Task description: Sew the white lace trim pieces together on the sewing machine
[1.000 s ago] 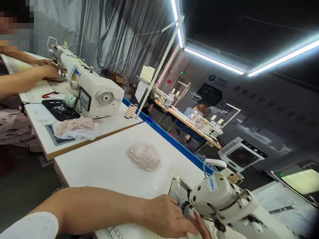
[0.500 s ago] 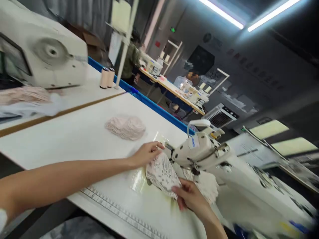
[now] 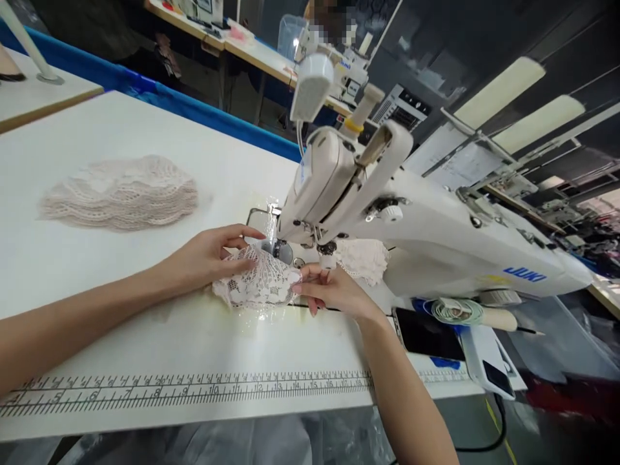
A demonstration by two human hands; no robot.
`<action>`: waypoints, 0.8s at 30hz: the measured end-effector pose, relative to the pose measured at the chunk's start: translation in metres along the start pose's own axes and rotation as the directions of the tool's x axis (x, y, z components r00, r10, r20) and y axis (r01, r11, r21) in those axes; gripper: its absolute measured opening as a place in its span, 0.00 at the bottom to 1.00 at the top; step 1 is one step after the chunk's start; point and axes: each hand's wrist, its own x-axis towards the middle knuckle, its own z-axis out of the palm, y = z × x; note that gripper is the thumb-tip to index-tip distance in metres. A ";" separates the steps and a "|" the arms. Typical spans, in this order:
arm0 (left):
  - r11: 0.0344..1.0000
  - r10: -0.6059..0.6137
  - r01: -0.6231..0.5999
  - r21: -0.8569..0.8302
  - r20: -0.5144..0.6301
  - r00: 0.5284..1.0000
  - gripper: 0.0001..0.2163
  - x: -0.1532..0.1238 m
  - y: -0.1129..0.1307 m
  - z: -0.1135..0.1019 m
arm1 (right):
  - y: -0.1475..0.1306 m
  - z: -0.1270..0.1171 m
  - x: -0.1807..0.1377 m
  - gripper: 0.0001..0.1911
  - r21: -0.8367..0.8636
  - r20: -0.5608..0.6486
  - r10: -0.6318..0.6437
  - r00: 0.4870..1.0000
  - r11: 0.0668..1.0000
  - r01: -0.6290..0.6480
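Observation:
A white, scalloped lace piece [image 3: 264,278] lies at the front of the sewing machine [image 3: 334,187], close to its needle and presser foot area. My left hand [image 3: 213,258] grips the lace's left upper side, thumb on top and fingers curved toward the needle. At the right end, my right hand [image 3: 334,287] pinches the edge between thumb and fingers. Beyond that hand, a pile of pale lace [image 3: 363,258] rests under the machine arm. A stack of pinkish lace pieces [image 3: 121,197] lies on the table to the left.
A printed ruler [image 3: 213,391] runs along the table's front edge. Right of my forearm are a black phone [image 3: 426,332], a white device [image 3: 487,361] and a coil of pale green cord [image 3: 455,311]. A blue strip [image 3: 194,116] borders the far edge; a person [image 3: 92,32] is beyond it.
The view has swung right and closer to the machine. Both hands still hold the lace, which is now turned more level and sits right by the needle area.

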 end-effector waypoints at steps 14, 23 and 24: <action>0.977 -0.085 0.118 -0.179 0.183 0.979 0.21 -0.006 0.008 0.009 | -0.010 -0.020 -0.025 0.17 -0.169 0.181 0.007 0.983 0.985 0.024; 0.994 0.064 -0.074 0.078 0.129 0.990 0.20 -0.012 0.012 0.018 | -0.009 0.029 -0.004 0.20 -0.084 -0.166 -0.137 0.977 0.989 0.124; 0.982 0.118 -0.132 0.137 0.106 0.987 0.20 -0.013 0.011 0.020 | -0.008 0.033 -0.002 0.16 -0.053 -0.179 -0.143 0.973 0.989 0.136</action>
